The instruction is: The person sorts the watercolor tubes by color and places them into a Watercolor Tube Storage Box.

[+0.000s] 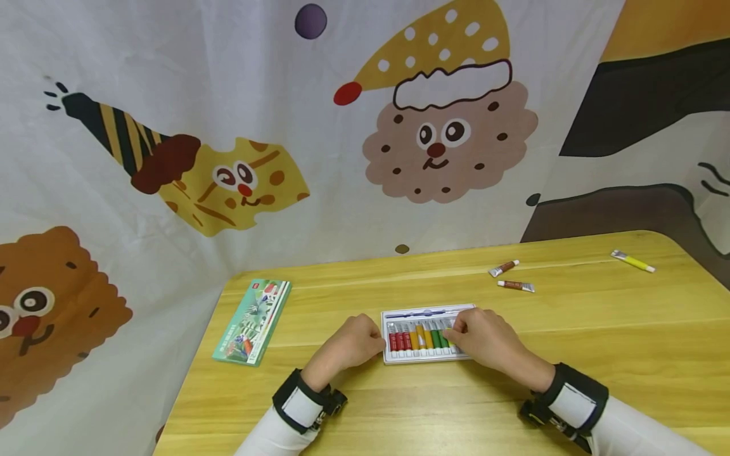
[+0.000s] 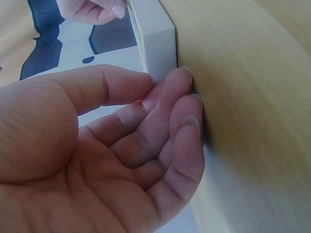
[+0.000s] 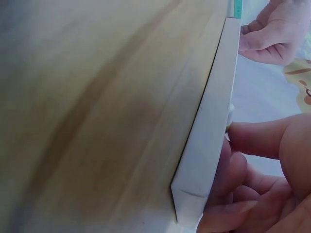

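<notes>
A shallow white tray of paint tubes (image 1: pixel 410 361) lies on the table in the head view, with red, orange, yellow and green tubes in a row and a thin brush (image 1: pixel 419 314) along its far side. My left hand (image 1: pixel 358 342) holds the tray's left end; in the left wrist view, thumb and curled fingers meet at its white corner (image 2: pixel 163 53). Over the right end, my right hand (image 1: pixel 489 339) pinches a yellow paint tube (image 1: pixel 452 347) in the row, mostly hidden by the fingers. Its thumb (image 3: pixel 257 138) reaches over the tray's side in the right wrist view.
Two brown paint tubes (image 1: pixel 504 268) lie behind the tray to the right, and a yellow tube (image 1: pixel 633 261) is farther right. A green printed box (image 1: pixel 253 323) lies at the table's left edge. Behind the wooden table (image 1: pixel 627 329) hangs a cartoon-printed cloth (image 1: pixel 336 209).
</notes>
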The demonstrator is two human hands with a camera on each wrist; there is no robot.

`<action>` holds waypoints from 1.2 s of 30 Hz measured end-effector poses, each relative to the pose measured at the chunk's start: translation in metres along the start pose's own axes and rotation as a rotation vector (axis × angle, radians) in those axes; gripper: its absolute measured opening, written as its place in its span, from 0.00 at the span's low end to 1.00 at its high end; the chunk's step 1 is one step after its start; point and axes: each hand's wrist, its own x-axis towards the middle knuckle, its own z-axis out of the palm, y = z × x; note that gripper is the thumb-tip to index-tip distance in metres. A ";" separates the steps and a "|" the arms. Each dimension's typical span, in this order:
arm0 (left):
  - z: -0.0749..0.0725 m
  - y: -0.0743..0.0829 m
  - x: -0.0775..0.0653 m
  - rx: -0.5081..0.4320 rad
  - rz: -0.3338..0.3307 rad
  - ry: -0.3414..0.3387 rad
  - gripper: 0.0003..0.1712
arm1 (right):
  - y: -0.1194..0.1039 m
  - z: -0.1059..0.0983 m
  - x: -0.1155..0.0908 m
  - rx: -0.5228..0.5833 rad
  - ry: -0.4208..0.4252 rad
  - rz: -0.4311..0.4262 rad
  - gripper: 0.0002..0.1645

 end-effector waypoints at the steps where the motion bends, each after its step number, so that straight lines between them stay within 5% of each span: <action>1: 0.000 0.000 0.000 0.002 0.000 0.000 0.18 | 0.000 0.000 0.000 0.001 -0.005 -0.008 0.18; 25: 0.001 -0.001 0.000 0.004 -0.004 -0.009 0.18 | 0.001 -0.001 0.000 -0.020 -0.070 -0.001 0.15; 31: 0.001 -0.002 0.001 0.001 -0.006 -0.007 0.18 | 0.001 -0.018 -0.001 0.055 -0.060 -0.123 0.13; 36: 0.001 0.000 0.001 0.001 -0.009 -0.007 0.18 | 0.011 -0.045 0.003 0.021 0.050 -0.207 0.07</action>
